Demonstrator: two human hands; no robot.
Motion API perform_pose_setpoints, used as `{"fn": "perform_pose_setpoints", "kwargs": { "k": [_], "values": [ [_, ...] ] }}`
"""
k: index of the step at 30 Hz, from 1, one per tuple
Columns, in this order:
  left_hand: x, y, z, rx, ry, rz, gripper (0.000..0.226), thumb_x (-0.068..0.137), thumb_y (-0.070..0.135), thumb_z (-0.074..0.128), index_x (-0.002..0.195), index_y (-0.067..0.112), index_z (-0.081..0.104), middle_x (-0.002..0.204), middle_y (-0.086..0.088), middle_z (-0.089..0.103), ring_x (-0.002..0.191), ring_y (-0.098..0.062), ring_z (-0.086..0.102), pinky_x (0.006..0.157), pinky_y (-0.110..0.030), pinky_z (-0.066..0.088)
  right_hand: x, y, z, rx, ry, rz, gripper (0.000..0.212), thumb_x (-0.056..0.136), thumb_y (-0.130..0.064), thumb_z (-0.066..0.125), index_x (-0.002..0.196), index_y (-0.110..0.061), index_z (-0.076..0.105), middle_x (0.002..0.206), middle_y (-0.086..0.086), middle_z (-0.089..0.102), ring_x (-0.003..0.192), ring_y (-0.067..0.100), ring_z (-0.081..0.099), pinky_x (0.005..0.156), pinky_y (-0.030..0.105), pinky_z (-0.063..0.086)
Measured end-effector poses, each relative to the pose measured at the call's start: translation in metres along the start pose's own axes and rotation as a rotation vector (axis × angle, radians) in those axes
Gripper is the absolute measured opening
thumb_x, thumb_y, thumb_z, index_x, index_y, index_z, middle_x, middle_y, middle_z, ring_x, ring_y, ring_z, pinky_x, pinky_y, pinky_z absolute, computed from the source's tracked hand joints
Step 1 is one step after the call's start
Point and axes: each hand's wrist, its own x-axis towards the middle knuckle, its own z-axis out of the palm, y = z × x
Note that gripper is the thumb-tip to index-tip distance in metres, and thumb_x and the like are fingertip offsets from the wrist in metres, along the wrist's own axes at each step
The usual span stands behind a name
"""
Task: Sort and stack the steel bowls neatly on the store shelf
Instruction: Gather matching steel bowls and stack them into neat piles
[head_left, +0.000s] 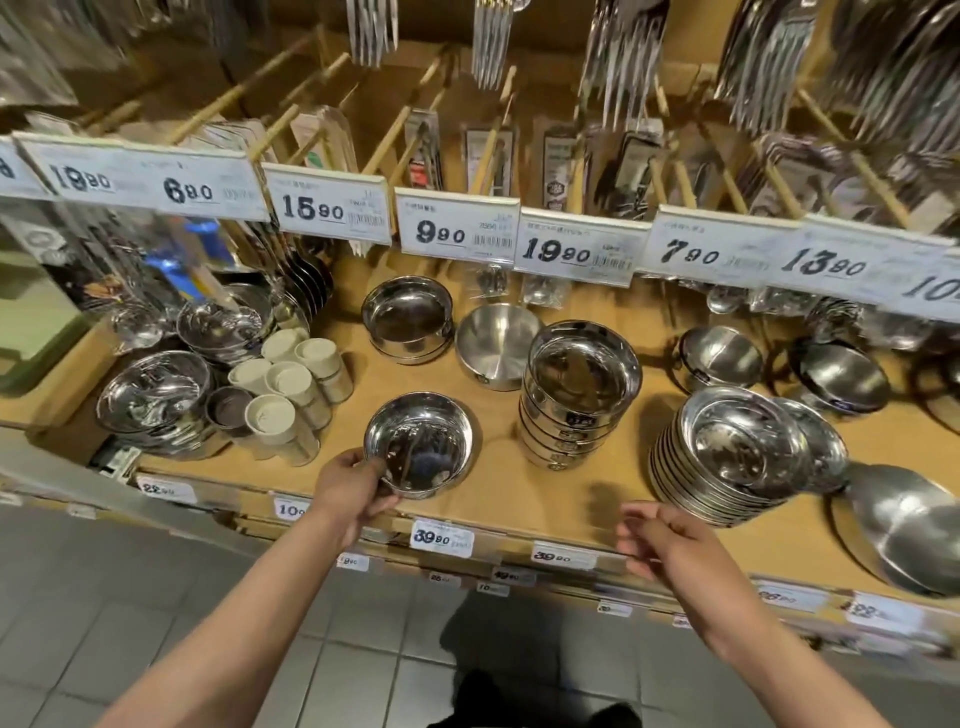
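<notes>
- Gripping with thumb inside and fingers under the near-left rim, the left hand holds a single round shiny steel bowl at the front edge of the tan wooden shelf, left of centre; whether the bowl rests on the shelf or is just lifted I cannot tell.
- Right hand hangs before the front edge, fingers loosely curled, holding nothing.
- Tilted pile of shallow steel dishes sits near the front edge, right of centre.
- Tall stack of straight-sided steel bowls stands mid-shelf, right of the held bowl.
- Low stack of steel bowls sits toward the back edge.
- Brushed steel bowl lies between those two stacks.
- Cluster of cream-lidded jars lies toward the left edge.
</notes>
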Motion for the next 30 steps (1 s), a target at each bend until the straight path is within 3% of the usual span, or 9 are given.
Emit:
{"fn": "perform_pose_setpoints", "kwargs": {
  "k": [5, 6, 9, 11, 18, 21, 24, 28, 30],
  "values": [
    [0.004, 0.003, 0.000, 0.027, 0.014, 0.001, 0.033, 0.100, 0.005, 0.058, 0.132, -0.002, 0.052, 0.095, -0.022, 0.071, 0.062, -0.027, 0.073, 0.044, -0.025, 0.056, 0.001, -0.003, 0.004, 0.006, -0.001, 0.000, 0.019, 0.101, -0.005, 0.054, 0.105, -0.014, 0.071, 0.080, -0.001, 0.077, 0.079, 0.013, 0.070, 0.067, 0.025, 0.055],
    [0.003, 0.002, 0.000, 0.061, 0.028, 0.013, 0.033, 0.100, 0.007, 0.059, 0.131, -0.001, 0.053, 0.096, -0.021, 0.072, 0.067, -0.029, 0.074, 0.049, -0.029, 0.060, 0.002, -0.003, 0.006, 0.005, -0.009, 0.001, 0.019, 0.101, -0.006, 0.054, 0.105, -0.014, 0.071, 0.080, -0.001, 0.077, 0.078, 0.012, 0.070, 0.067, 0.025, 0.055],
    [-0.003, 0.004, 0.001, 0.376, 0.144, 0.176, 0.043, 0.096, 0.021, 0.065, 0.135, 0.004, 0.055, 0.109, -0.013, 0.070, 0.099, -0.034, 0.069, 0.091, -0.044, 0.058, 0.008, 0.000, 0.014, -0.010, -0.034, 0.013, 0.019, 0.101, -0.007, 0.054, 0.106, -0.014, 0.071, 0.081, -0.001, 0.078, 0.078, 0.010, 0.071, 0.068, 0.024, 0.057],
    [-0.013, 0.011, 0.001, 0.496, 0.200, 0.294, 0.049, 0.095, 0.026, 0.067, 0.137, 0.005, 0.053, 0.118, -0.012, 0.066, 0.109, -0.034, 0.065, 0.097, -0.042, 0.052, 0.011, 0.002, 0.024, -0.017, -0.059, 0.034, 0.020, 0.101, -0.007, 0.053, 0.106, -0.015, 0.071, 0.082, -0.001, 0.078, 0.078, 0.010, 0.071, 0.068, 0.023, 0.058],
    [-0.024, 0.044, 0.006, 0.422, 0.190, 0.442, 0.039, 0.096, 0.019, 0.064, 0.133, 0.012, 0.057, 0.110, -0.004, 0.067, 0.100, -0.022, 0.063, 0.086, -0.034, 0.049, 0.017, -0.007, 0.055, -0.014, -0.148, 0.027, 0.020, 0.101, -0.008, 0.056, 0.112, -0.017, 0.069, 0.101, 0.007, 0.076, 0.089, 0.015, 0.072, 0.069, 0.023, 0.058],
    [-0.017, 0.055, 0.010, 0.384, 0.168, 0.418, 0.028, 0.095, 0.018, 0.063, 0.122, 0.018, 0.059, 0.094, 0.002, 0.067, 0.088, -0.020, 0.064, 0.082, -0.036, 0.053, 0.017, -0.012, 0.057, -0.026, -0.159, 0.015, 0.022, 0.102, -0.009, 0.054, 0.117, -0.016, 0.068, 0.107, 0.009, 0.074, 0.099, 0.020, 0.070, 0.076, 0.027, 0.059],
    [-0.002, 0.072, 0.013, 0.290, 0.132, 0.354, 0.023, 0.090, 0.020, 0.065, 0.110, 0.008, 0.062, 0.095, -0.005, 0.066, 0.087, -0.024, 0.061, 0.088, -0.047, 0.055, 0.018, -0.018, 0.058, -0.024, -0.185, 0.007, 0.022, 0.102, -0.011, 0.054, 0.117, -0.017, 0.069, 0.108, 0.008, 0.074, 0.101, 0.021, 0.070, 0.073, 0.025, 0.058],
    [0.027, 0.100, 0.028, 0.179, 0.052, 0.270, 0.015, 0.091, 0.012, 0.064, 0.100, 0.000, 0.062, 0.093, -0.014, 0.067, 0.084, -0.027, 0.064, 0.088, -0.045, 0.058, 0.018, -0.020, 0.067, -0.035, -0.160, 0.005, 0.022, 0.104, -0.012, 0.052, 0.119, -0.017, 0.067, 0.107, 0.008, 0.074, 0.099, 0.020, 0.070, 0.075, 0.025, 0.057],
    [0.043, 0.110, 0.038, 0.192, 0.030, 0.238, 0.013, 0.095, 0.014, 0.062, 0.087, 0.003, 0.062, 0.083, -0.015, 0.068, 0.070, -0.022, 0.063, 0.070, -0.034, 0.058, 0.016, -0.017, 0.074, -0.018, -0.132, 0.002, 0.022, 0.104, -0.011, 0.052, 0.118, -0.018, 0.067, 0.102, 0.007, 0.077, 0.097, 0.018, 0.072, 0.073, 0.024, 0.057]
  ]
}}
